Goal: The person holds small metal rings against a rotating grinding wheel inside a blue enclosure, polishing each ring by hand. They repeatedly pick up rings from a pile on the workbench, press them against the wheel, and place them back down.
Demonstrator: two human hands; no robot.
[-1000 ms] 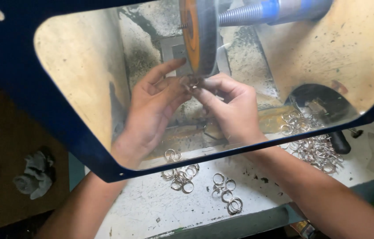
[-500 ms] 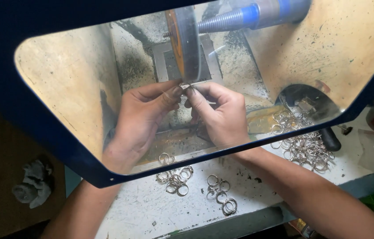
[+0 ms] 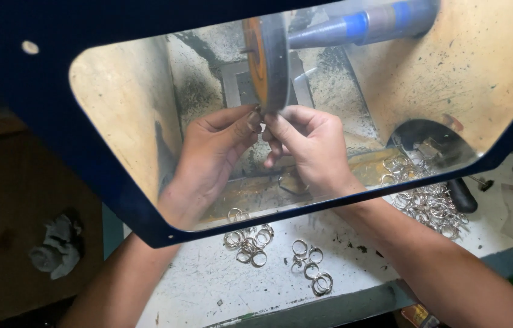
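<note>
Dusty tan walls line a polishing booth seen through a transparent shield with a dark blue frame (image 3: 56, 121), and a gritty white worktop (image 3: 208, 285) runs below it. Far left, a crumpled grey rag (image 3: 56, 245) lies on a brown surface. Both forearms reach up under the shield. The left hand (image 3: 214, 152) is angled up and to the right, its fingers curled with thumb and forefinger pressed together on a small metal ring (image 3: 258, 121). That ring sits at the fingertips of both hands, right against the lower rim of the upright polishing wheel (image 3: 267, 61), which turns on a blue-banded spindle (image 3: 360, 27). The right hand (image 3: 311, 146) mirrors the left, fingers bunched and pinching the same ring from the other side. On the worktop below the wrists lie two small clusters of silver rings (image 3: 247, 243), and a larger heap of rings (image 3: 426, 194) spreads at the right beside a black handle (image 3: 463, 194). Compared with half a second ago, the hands hold the same paired grip at the wheel; the view has shifted slightly.
</note>
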